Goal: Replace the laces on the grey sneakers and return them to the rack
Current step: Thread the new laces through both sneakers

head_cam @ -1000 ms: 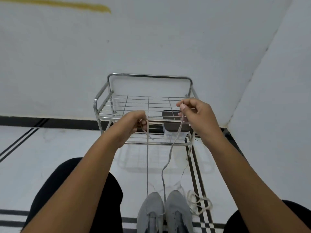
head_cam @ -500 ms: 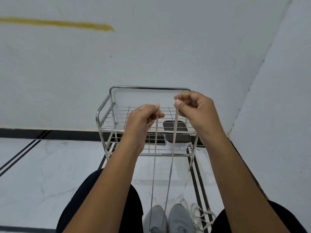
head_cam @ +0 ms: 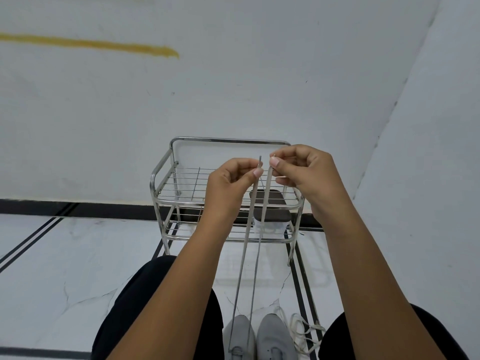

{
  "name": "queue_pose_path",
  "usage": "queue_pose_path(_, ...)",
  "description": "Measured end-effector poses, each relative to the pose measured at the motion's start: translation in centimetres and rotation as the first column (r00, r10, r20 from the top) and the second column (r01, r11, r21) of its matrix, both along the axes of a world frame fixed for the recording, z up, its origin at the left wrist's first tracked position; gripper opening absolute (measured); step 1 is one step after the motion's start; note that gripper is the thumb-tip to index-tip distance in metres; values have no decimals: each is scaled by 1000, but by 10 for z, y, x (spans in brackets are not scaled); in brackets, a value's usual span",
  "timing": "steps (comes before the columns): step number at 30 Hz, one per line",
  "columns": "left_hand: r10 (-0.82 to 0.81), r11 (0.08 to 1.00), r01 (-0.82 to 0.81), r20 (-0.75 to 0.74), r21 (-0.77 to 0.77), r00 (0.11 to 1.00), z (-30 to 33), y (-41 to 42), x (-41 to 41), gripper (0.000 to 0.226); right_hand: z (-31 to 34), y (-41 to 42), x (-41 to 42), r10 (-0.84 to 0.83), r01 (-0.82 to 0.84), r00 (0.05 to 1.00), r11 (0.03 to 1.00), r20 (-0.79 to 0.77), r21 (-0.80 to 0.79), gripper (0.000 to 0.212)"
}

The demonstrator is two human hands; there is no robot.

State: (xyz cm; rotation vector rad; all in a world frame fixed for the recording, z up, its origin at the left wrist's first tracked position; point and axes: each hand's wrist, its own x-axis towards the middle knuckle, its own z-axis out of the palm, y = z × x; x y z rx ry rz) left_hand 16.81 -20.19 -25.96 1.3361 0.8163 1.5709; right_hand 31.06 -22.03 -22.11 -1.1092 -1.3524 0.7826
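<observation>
Compared with the earlier frames, both hands have drawn closer together and the two lace ends, slack and wavy a second ago, now run taut and almost parallel. Nearest the viewer, the grey sneakers (head_cam: 259, 339) stand side by side on the white tiled floor (head_cam: 65, 268) between the person's dark-clad knees, with a loose pale lace (head_cam: 304, 333) lying just right of them. The grey lace (head_cam: 246, 255) rises from the left sneaker in two strands. The left hand (head_cam: 228, 185) pinches one strand between thumb and curled forefinger, its tip standing up above the fingers; the right hand (head_cam: 306, 175) pinches the other strand likewise, remaining fingers curled. Behind the hands stands the chrome wire rack (head_cam: 166, 188), its lower shelf bearing a container with a dark lid (head_cam: 275, 206). Beyond lies the white wall (head_cam: 233, 87), marked with a yellow streak (head_cam: 104, 45). No writing or brand is legible anywhere.
</observation>
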Motion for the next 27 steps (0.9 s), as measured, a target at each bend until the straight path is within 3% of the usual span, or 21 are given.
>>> queue_pose_path(15,-1,996,2,13,-91,1000,3,-11,2,9,1,-8,-3,7,-7,1000,999,-18,37,9)
queue_pose_path(27,20,999,-25,-102,-44,995,3,-12,5,4,2,-8,-4,0,1,998,1000,-65,27,7)
